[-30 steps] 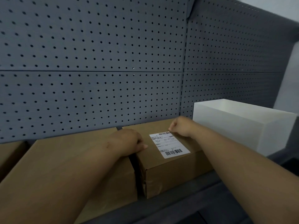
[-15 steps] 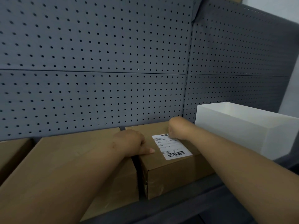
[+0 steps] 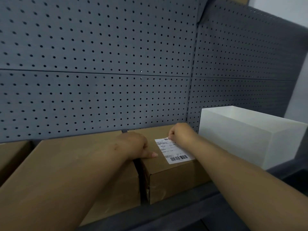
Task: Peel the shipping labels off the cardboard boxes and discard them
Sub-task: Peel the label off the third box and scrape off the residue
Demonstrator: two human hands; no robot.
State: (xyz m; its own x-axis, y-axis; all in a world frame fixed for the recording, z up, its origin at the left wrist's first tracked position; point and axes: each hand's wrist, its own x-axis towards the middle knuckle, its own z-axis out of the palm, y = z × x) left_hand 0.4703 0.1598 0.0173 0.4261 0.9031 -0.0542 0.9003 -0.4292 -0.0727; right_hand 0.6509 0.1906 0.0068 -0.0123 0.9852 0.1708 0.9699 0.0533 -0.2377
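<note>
Right hand (image 3: 179,133) is up at the far edge of the shipping label (image 3: 174,150), fingers curled in a closed grip pinching that far corner, which looks just lifted; that is the natural place to start a peel, pulling toward the body. Left hand (image 3: 133,145) lies flat on the near-left of the same cardboard box (image 3: 168,179), pressing down, grip closed on nothing, thumb pointing at the label; its job, I judge, is to pin the box so the pull doesn't drag it along the shelf (image 3: 175,214). The label lies on the box top, mostly stuck down, barcode at the near end.

Count: one label in sight; three boxes, the labelled one, a larger box (image 3: 70,164) just beside it on the left with a dark gap between, and a sliver of a third box (image 3: 11,155) at far left; one white bin (image 3: 241,142) just right of the labelled box, open-topped, likely where the label goes; pegboard (image 3: 100,64) behind it all.
</note>
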